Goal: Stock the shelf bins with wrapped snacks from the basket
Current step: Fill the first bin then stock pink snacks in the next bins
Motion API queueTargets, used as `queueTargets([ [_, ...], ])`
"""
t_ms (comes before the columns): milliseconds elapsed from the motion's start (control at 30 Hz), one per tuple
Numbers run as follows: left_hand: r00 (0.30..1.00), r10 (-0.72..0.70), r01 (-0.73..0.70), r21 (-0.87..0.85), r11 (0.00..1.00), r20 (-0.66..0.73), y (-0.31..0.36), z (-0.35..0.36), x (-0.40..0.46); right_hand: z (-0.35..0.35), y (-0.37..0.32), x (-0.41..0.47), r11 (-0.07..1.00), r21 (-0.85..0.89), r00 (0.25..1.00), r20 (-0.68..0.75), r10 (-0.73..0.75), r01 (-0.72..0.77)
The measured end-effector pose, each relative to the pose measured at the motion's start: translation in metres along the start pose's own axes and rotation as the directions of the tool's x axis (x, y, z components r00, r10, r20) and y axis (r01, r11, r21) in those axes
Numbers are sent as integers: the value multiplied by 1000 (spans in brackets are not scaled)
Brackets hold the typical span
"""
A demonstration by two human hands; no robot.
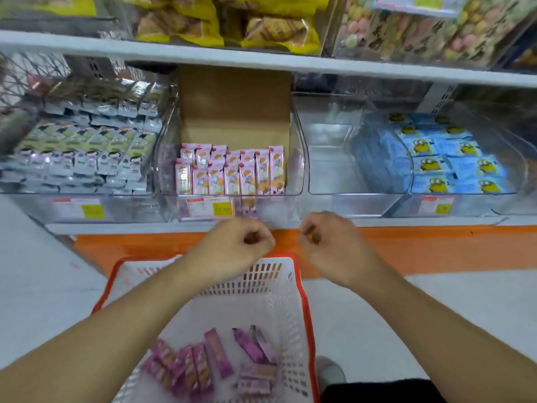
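Two bare forearms without sleeves, watch or rings end in the left hand [238, 245] and right hand [328, 242], above black clothing [383, 391] and one grey shoe [329, 370]

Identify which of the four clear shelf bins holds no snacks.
The third bin from the left, between the pink-packet bin and the blue-packet bin; it shows only bare clear plastic, while the others hold packets.

A white shelf [261, 61] carries clear bins [302, 170]; the basket [305, 301] sits on the floor [436, 315].
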State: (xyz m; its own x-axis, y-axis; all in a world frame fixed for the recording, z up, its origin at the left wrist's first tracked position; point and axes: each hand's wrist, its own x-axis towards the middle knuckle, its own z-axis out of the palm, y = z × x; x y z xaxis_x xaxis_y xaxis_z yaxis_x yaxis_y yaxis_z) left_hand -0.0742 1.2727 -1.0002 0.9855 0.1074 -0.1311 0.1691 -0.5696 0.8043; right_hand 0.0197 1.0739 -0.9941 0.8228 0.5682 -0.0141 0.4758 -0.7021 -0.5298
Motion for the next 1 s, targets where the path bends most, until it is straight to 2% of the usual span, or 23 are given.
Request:
queueTargets([
  [67, 991, -115, 108, 102, 989, 71, -34, 24, -8, 33, 25, -16, 982, -144, 977, 162, 142, -119],
  [133, 963, -217, 193, 153, 969, 158, -69, 48, -16, 65, 44, -33, 968, -120, 928, 280, 245, -220],
  [233, 925, -303, 241, 262, 934, 229, -111, 75, -26, 112, 60, -52, 961, -39, 888, 374, 267, -273],
  [300, 907, -331, 251, 298, 921, 260, -131, 91, -29, 141, 64, -62, 950, -20, 888, 348, 300, -313],
  [400, 872, -340, 197, 385, 902, 351, -155, 118, -30, 170, 70, -72, 958, -37, 942, 174, 286, -284],
  [467, 863, -335, 159, 426, 891, 379, -168, 139, -26, 176, 74, -72, 964, -32, 958, 111, 265, -263],
  [567, 864, -312, 104, 465, 879, 396, -178, 173, -16, 177, 75, -70, 958, -90, 952, 115, 283, -274],
  [667, 901, -231, 10, 513, 859, 368, -190, 198, 2, 180, 74, -67, 944, -132, 942, 107, 318, -303],
  [733, 895, -254, 8, 555, 831, 367, -203, 209, 13, 182, 76, -67, 941, -124, 938, 115, 328, -314],
  [867, 827, -355, 26, 603, 798, 435, -232, 221, 21, 184, 80, -67, 948, -120, 947, 101, 307, -294],
  [1000, 837, -373, 41, 635, 771, 400, -239, 221, 17, 186, 82, -66, 947, -125, 946, 97, 310, -297],
])
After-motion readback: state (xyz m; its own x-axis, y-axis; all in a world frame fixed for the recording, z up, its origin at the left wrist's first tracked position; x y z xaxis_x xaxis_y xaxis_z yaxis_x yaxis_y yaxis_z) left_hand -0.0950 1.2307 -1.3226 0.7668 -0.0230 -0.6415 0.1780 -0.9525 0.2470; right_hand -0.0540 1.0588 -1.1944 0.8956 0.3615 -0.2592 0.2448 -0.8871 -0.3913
